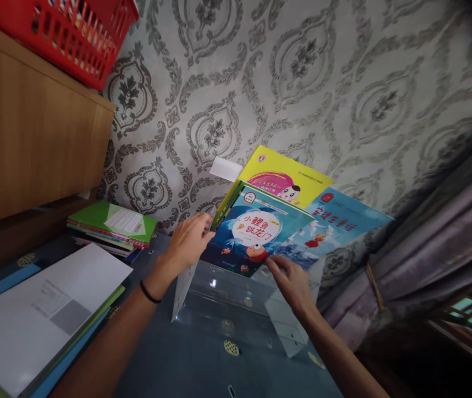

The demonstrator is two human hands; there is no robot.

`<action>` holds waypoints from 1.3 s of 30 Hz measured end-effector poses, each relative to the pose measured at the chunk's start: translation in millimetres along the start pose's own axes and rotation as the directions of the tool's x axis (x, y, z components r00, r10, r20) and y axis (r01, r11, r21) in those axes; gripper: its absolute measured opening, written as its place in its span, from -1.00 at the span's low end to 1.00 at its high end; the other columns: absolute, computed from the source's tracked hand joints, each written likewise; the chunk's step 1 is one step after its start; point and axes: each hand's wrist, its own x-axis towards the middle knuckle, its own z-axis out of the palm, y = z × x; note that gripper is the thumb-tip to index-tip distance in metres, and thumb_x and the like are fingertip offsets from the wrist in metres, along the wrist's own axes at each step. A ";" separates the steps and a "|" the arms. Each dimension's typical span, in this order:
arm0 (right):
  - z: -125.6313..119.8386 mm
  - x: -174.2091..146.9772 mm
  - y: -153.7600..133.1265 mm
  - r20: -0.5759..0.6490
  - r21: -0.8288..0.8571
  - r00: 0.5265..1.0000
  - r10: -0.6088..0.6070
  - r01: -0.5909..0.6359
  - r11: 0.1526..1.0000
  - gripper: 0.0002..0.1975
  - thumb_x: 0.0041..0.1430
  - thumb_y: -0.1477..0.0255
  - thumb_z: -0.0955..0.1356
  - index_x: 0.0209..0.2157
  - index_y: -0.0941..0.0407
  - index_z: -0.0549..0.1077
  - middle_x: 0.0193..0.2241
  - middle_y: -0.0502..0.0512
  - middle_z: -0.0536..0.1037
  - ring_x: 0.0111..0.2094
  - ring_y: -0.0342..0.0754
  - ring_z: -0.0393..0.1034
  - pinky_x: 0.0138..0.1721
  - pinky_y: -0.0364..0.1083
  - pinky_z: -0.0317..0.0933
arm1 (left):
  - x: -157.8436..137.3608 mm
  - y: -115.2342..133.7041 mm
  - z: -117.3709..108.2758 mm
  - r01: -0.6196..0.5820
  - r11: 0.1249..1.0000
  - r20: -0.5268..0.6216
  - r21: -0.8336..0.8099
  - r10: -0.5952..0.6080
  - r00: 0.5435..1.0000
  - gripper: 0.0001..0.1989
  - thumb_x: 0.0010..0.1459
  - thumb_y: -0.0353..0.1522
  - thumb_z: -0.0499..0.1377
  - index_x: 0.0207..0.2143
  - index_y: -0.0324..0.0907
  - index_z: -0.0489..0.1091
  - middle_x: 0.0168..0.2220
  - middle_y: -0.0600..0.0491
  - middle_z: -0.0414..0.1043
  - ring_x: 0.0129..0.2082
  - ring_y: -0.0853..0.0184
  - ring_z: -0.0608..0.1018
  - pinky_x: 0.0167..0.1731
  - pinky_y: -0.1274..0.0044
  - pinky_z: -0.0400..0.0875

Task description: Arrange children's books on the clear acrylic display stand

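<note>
A blue picture book (256, 232) with a red fish and Chinese characters on its cover leans tilted in a clear-and-white book rack (289, 323). My left hand (190, 237), with a dark band at the wrist, has its fingers bent against the book's left spine edge. At the lower right of the same cover, my right hand (289, 282) closes its fingertips on the edge. Behind it stands a yellow book (256, 163). To the right of that, a light blue book (343, 221) is partly covered. How far the fingers reach behind the cover is hidden.
A stack of books (90, 218) lies by the wall at left, with a white-backed book (94, 271) on another pile nearer me. A red basket (90, 38) sits on a wooden cabinet (32, 127). A grey curtain (405, 254) hangs at right.
</note>
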 end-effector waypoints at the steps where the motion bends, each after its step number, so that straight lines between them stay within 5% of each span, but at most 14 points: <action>1: -0.9 0.9 -0.1 0.034 -0.016 0.999 -0.011 0.011 1.000 -0.59 0.05 0.05 0.24 -0.49 0.06 0.54 -0.48 0.13 0.65 -0.43 0.14 0.50 -0.39 0.00 0.28 | -0.2 0.6 -0.1 -0.006 1.000 0.001 0.021 0.006 1.000 -0.90 0.25 -0.45 0.18 -0.16 -0.18 0.43 -0.18 0.00 0.55 -0.17 0.26 0.57 -0.10 0.40 0.46; 6: -4.1 4.5 -0.9 0.173 -0.057 0.984 -0.033 0.043 0.997 -0.60 0.08 0.11 0.23 -0.53 0.05 0.56 -0.53 0.07 0.62 -0.45 0.10 0.48 -0.42 -0.05 0.25 | -1.2 8.9 1.7 -0.027 0.995 0.033 0.099 0.023 0.999 -0.83 0.30 -0.45 0.13 -0.08 -0.17 0.44 -0.13 -0.01 0.55 -0.12 0.24 0.57 -0.07 0.41 0.45; 18: -9.6 6.5 -6.6 0.224 -0.042 0.972 -0.066 0.077 0.996 -0.61 0.08 0.15 0.21 -0.63 0.05 0.47 -0.67 0.00 0.45 -0.53 0.04 0.37 -0.47 -0.07 0.20 | -4.1 25.8 4.8 0.033 0.976 0.073 0.214 -0.049 0.996 -0.81 0.35 -0.46 0.05 -0.11 -0.17 0.45 -0.09 -0.08 0.50 -0.10 0.21 0.58 -0.08 0.41 0.48; 25: -0.9 -1.3 -6.8 -0.096 0.096 0.995 0.037 -0.028 0.995 -0.57 0.02 0.07 0.28 -0.26 0.10 0.53 -0.36 0.21 0.67 -0.31 0.18 0.56 -0.28 0.04 0.36 | -5.7 24.8 14.1 0.023 0.977 -0.028 0.214 -0.017 0.999 -0.63 0.39 -0.43 0.01 0.21 -0.20 0.26 0.03 -0.12 0.45 -0.03 0.21 0.56 -0.09 0.45 0.47; 28: 0.2 -0.4 -10.8 -0.108 0.157 0.993 0.046 -0.029 0.987 -0.53 0.05 0.11 0.29 -0.11 0.11 0.48 -0.35 0.19 0.67 -0.32 0.15 0.57 -0.28 0.02 0.37 | -5.7 27.9 16.1 0.022 0.966 -0.026 0.258 -0.016 1.000 -0.59 0.41 -0.43 -0.04 0.27 -0.23 0.19 0.04 -0.13 0.44 -0.01 0.20 0.57 -0.13 0.46 0.48; 39: 6.1 0.7 -15.5 -0.142 0.166 0.990 0.027 -0.003 0.986 -0.62 0.05 0.15 0.29 -0.17 0.08 0.46 -0.39 0.16 0.65 -0.37 0.10 0.55 -0.30 -0.01 0.33 | 7.0 37.6 3.9 -0.063 0.923 0.060 0.381 0.043 0.997 -0.49 0.38 -0.50 -0.13 0.35 -0.28 0.03 0.10 -0.24 0.40 -0.06 0.11 0.61 -0.15 0.37 0.51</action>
